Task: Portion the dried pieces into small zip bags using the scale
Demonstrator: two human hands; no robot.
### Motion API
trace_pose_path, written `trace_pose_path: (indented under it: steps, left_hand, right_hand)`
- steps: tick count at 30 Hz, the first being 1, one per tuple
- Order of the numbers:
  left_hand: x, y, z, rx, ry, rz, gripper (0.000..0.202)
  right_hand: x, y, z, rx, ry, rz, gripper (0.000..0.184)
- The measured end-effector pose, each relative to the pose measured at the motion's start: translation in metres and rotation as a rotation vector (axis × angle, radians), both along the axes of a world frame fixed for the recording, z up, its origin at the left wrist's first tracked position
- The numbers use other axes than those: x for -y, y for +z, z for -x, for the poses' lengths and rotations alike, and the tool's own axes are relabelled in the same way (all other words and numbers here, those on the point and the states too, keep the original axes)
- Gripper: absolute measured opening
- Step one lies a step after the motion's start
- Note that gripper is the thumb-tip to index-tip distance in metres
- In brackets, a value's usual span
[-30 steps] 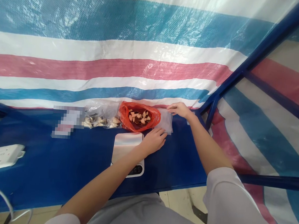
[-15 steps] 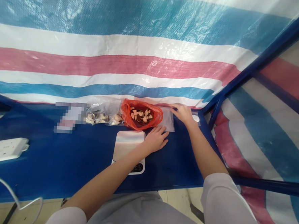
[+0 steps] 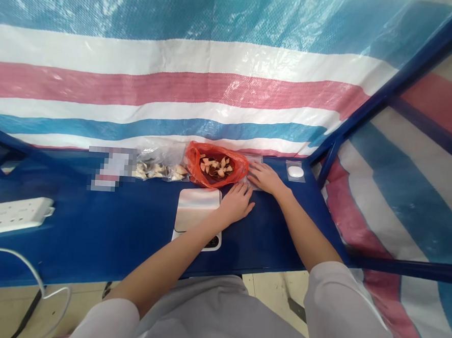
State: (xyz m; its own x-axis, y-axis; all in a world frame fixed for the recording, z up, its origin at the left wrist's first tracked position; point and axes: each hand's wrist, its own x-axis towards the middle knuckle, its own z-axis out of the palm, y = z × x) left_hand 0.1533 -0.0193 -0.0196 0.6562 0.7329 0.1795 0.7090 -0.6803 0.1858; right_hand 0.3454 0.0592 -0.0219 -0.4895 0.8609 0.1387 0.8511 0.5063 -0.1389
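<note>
An orange-red plastic bag (image 3: 198, 175) stands with its mouth open, showing pale, dark-edged dried pieces (image 3: 216, 167) inside. At its front right edge lies my left hand (image 3: 236, 204), fingers stretched out and holding nothing that I can see. My right hand (image 3: 264, 177) rests flat, fingers spread, on clear plastic bags (image 3: 256, 159) just right of the orange-red bag. Under my left forearm sits a white kitchen scale (image 3: 197, 210) with a bare, shiny plate; the forearm hides part of its control panel.
Several clear bags of pale pieces (image 3: 157, 171) lie left of the orange-red bag, beside a blurred-out item (image 3: 111, 169). A small bag with a white disc (image 3: 296, 172) is at the right. A power strip (image 3: 16, 216) and white cable (image 3: 25, 258) lie left on the blue table (image 3: 103, 233).
My right hand has moved left and nearer, onto the clear bags beside the orange-red bag, uncovering the small bag with the white disc. My left hand has barely moved. The view has shifted slightly.
</note>
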Motion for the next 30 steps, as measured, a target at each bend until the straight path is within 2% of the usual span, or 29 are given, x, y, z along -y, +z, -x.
trace_pose_path:
  steps: [13,19,25,30]
  left_hand:
    - [-0.007,-0.007,-0.006,-0.019,0.047,0.015,0.061]
    - [-0.004,-0.003,-0.006,0.028,0.045,-0.018,0.057]
    - [0.011,0.008,0.003,0.116,0.003,-0.109,0.048]
    - [0.026,0.019,0.026,0.16,-0.026,-0.207,0.041]
  right_hand:
    - [-0.003,0.001,0.003,0.007,-0.031,-0.013,0.045]
    - [0.002,0.006,-0.003,-0.026,-0.033,-0.073,0.041]
    - [0.025,0.012,-0.012,-0.12,-0.066,-0.167,0.037]
    - [0.059,0.012,-0.001,-0.191,-0.086,-0.183,0.034]
